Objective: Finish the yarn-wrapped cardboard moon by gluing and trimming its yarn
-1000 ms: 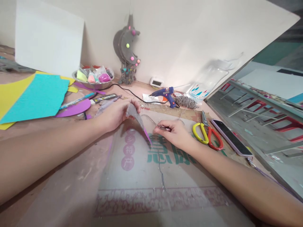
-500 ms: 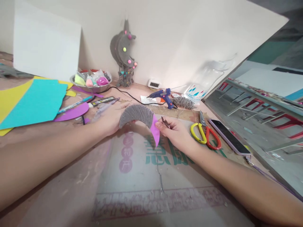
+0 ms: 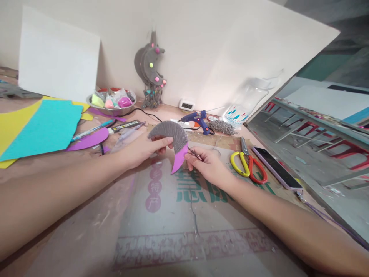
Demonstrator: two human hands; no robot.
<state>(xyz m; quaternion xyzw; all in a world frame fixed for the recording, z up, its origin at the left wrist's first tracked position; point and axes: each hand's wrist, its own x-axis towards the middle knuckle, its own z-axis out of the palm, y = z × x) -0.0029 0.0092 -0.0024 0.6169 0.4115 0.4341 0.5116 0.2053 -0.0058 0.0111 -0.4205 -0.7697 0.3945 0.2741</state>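
Note:
A purple crescent cutout (image 3: 170,132), mostly wound with grey yarn, is held above the cardboard. My left hand (image 3: 152,148) is closed on its left inner part, thumb over the front face. The bare purple tip (image 3: 180,157) points down, beside my right hand (image 3: 206,159). Between the fingers of my right hand sits a small dark pointed metal tool (image 3: 195,153), whose exact kind is hard to make out. Its fingertips are at the crescent's purple edge. Behind my hands lies a ball of grey yarn (image 3: 222,126), with a strand trailing toward my right hand.
Scissors (image 3: 248,165) and a phone (image 3: 276,167) lie at right. A blue glue gun (image 3: 197,119) and white clock (image 3: 186,104) stand behind. At left are coloured sheets (image 3: 46,127), pens and a metal bowl (image 3: 112,110) of clay packets. A crescent ornament (image 3: 151,65) hangs on the wall.
The crescent has turned clockwise, its purple tip swinging down and left. My left thumb now lies over its front, and my right hand has shifted slightly left.

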